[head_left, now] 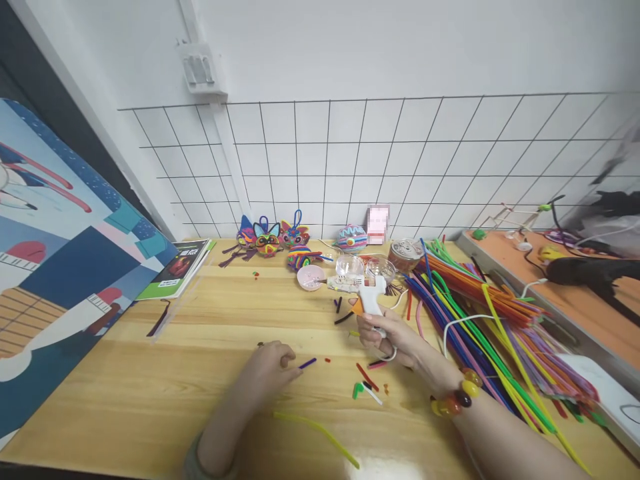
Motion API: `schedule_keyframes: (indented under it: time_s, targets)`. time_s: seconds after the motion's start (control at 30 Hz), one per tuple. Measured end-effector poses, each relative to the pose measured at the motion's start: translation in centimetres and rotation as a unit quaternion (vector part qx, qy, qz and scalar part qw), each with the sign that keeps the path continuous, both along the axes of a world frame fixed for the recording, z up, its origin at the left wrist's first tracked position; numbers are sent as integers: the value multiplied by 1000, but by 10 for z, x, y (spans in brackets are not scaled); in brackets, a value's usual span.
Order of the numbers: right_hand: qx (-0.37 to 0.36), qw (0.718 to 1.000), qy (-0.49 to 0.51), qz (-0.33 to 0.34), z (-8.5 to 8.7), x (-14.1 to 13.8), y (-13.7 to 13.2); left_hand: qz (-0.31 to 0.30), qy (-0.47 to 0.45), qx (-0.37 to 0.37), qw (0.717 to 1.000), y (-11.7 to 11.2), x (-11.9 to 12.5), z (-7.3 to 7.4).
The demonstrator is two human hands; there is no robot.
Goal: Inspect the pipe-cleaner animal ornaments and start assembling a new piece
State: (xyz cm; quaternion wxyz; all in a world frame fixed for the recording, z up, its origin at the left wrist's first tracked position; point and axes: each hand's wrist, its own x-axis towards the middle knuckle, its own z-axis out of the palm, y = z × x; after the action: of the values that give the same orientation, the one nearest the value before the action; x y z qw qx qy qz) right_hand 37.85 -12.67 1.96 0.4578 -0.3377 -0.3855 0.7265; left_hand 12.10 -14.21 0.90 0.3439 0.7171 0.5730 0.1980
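My right hand [383, 333] is wrapped round the handle of a white hot glue gun [371, 297], its nozzle pointing left over the small bowls. A white cord hangs in a loop below the grip. My left hand [273, 367] is low over the table with curled fingers; a small dark bit shows at its far side, and what it holds, if anything, is hidden. A short purple pipe cleaner piece [308, 363] lies at its fingertips; I cannot tell if they touch. Nearer me lies a yellow pipe cleaner [320, 430]. Green, white and red offcuts [367, 383] lie between the hands.
Colourful yarn-wrapped ornaments [267, 240] stand along the wall. A pink bowl [311, 277], clear cups [350, 265] and a round tin [405, 253] are behind the glue gun. Pipe cleaner bundles [480, 320] spread at right, beside an orange-topped surface [570, 280]. A book [177, 270] lies left.
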Motion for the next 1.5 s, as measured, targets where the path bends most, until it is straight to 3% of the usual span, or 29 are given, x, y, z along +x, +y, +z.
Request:
schedule_keyframes:
  time_s: [0.17,0.4,0.53,0.63,0.73,0.93,1.13,1.33,1.5]
  targets:
    - [5,1000,-7,-4,-1,-4,1,11,-81,53,995,6,17,4]
    - [42,997,-49,-50,-8,-16,0,110,-168,213,956,21,54,10]
    - [103,985,-123,-59,-12,-18,-2,161,-288,127,935,37,67,9]
    - [131,976,-162,-58,-10,-20,-5,175,-394,35,902,44,75,7]
    - [132,969,-197,-74,-7,-21,-9,188,-449,-1,874,45,80,9]
    - [116,969,-202,-81,-10,-23,-11,198,-465,-38,862,44,82,13]
    - [141,959,-229,-86,-12,-24,-12,209,-457,-63,862,47,82,9]
    - [125,967,-209,-80,-11,-22,-11,206,-463,-69,859,45,77,6]
    - [118,965,-215,-88,-6,-27,-11,176,-481,-103,852,44,75,9]
